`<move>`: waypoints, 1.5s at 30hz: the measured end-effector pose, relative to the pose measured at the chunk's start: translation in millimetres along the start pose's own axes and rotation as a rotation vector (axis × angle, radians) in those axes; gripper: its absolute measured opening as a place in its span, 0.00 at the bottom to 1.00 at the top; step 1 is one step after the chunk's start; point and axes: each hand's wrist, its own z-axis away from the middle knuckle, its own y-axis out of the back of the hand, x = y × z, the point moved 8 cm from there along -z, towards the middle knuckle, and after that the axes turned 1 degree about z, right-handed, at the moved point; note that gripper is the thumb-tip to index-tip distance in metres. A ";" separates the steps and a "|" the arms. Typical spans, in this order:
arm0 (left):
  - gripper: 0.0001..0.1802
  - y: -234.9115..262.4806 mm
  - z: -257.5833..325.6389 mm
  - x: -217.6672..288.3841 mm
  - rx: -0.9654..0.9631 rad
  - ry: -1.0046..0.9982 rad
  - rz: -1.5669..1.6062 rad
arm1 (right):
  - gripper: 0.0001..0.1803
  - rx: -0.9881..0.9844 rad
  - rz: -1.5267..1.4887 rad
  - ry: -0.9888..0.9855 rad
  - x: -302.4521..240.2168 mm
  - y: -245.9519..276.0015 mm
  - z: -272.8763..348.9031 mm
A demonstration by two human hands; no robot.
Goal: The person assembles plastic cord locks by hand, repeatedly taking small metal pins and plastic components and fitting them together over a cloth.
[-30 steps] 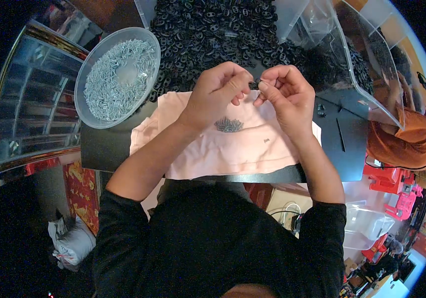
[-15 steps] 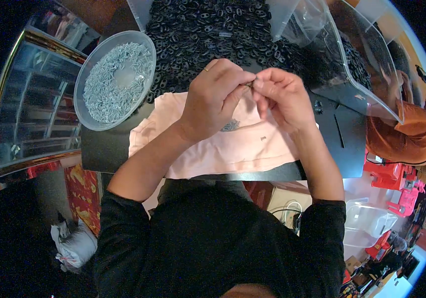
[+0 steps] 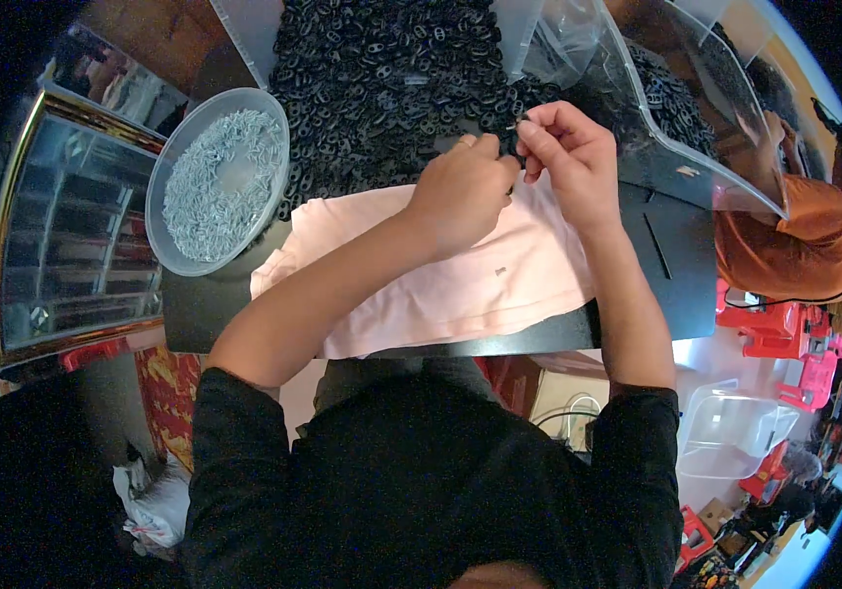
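Observation:
Above the pink cloth, my left hand is closed with its fingers curled. A dark bit shows at its fingertips, too small to name. Just to its right and farther out, my right hand pinches a small dark piece with a light, metal-like bit on it. The hands are close together but apart. One small metal spring lies on the cloth. Beyond the hands spreads a heap of black oval two-hole plastic pieces.
A clear round bowl of small metal springs stands at the left. A thin black rod lies on the dark table at the right. Clear plastic bins rise behind it. A co-worker in an orange-brown top sits beyond.
The hands were joined at the fingertips and have come apart. My left hand has dropped lower and turned downward; my right hand has moved slightly up. The view has shifted a little.

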 end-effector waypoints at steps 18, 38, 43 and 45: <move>0.09 -9.3 40.8 -37.3 -0.159 0.480 1.775 | 0.04 -0.104 -0.147 -0.132 3.7 -11.8 6.3; 0.07 -8.3 38.9 -36.4 -0.131 0.358 2.044 | 0.03 -0.283 0.181 0.284 -34.6 -45.3 21.3; 0.08 -22.0 42.1 -27.0 -0.224 0.444 1.999 | 0.05 -0.127 0.490 0.637 -53.0 -54.0 33.2; 0.09 -25.2 44.2 -22.7 -0.253 0.429 1.971 | 0.05 -0.081 0.523 0.664 -53.1 -56.6 35.5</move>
